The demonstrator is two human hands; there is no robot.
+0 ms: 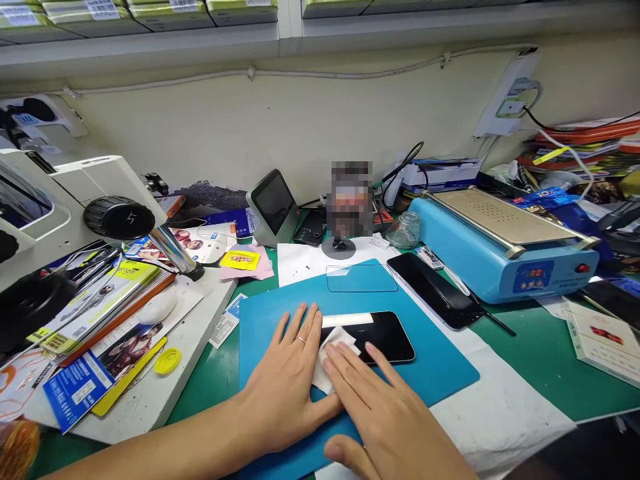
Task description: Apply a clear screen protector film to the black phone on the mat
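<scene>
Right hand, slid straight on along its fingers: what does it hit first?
Likely the white wipe on the black phone; fingertips of the right hand seem to touch it. Just beyond lie the fingers of the left hand, so contact there looks close.

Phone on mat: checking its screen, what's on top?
On the phone: a white wipe, pressed by the right hand; the left hand lies at its left end. What lies beneath them is hidden.

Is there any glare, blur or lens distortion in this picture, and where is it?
Head view: a white band of glare lies across the phone on the blue mat; a pixelated patch masks something farther back; the shelf edge bows, a wide-angle effect; light is even, shadows soft.
</scene>
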